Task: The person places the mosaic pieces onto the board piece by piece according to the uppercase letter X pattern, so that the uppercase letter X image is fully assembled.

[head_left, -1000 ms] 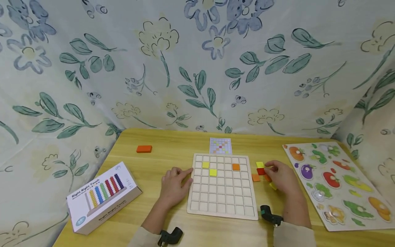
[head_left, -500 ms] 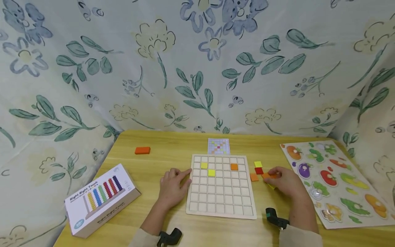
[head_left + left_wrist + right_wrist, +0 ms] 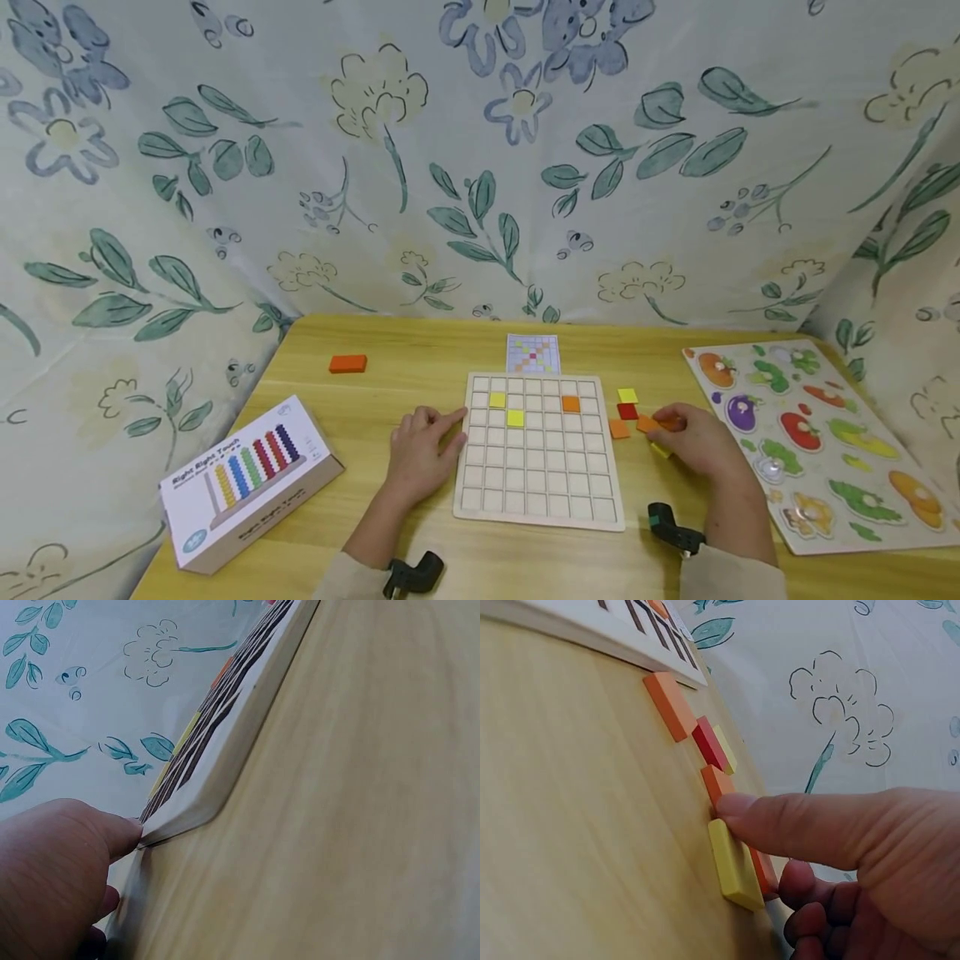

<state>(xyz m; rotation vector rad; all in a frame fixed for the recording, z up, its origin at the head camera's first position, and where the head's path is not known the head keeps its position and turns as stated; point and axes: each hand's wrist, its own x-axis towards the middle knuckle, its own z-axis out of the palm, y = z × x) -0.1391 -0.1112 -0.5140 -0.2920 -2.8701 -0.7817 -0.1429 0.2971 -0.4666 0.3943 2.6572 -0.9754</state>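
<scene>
A wooden grid board [image 3: 513,504] lies flat, with two yellow tiles and an orange tile [image 3: 571,403] in its squares. At its left edge, my left hand [image 3: 423,454] touches the rim with index fingertip and thumb. To the right of the board, my right hand [image 3: 697,442] pinches an orange tile [image 3: 717,780], the thumb on its near side and the index finger hidden behind. Beside it lie a yellow tile [image 3: 733,862] and another orange piece [image 3: 763,874] under the hand. A red tile [image 3: 627,412], a yellow tile [image 3: 627,396] and a loose orange tile [image 3: 618,428] sit close by.
Behind the board lies a printed pattern card [image 3: 533,354]. An orange block [image 3: 348,364] is at the back left, and a white toy box [image 3: 251,483] at the left. A vegetable puzzle board [image 3: 821,450] covers the table's right side. A floral cloth [image 3: 480,167] hangs behind.
The right hand has shifted slightly right and toward the person, off the red tile and onto an orange one. The left hand stays at the board's edge.
</scene>
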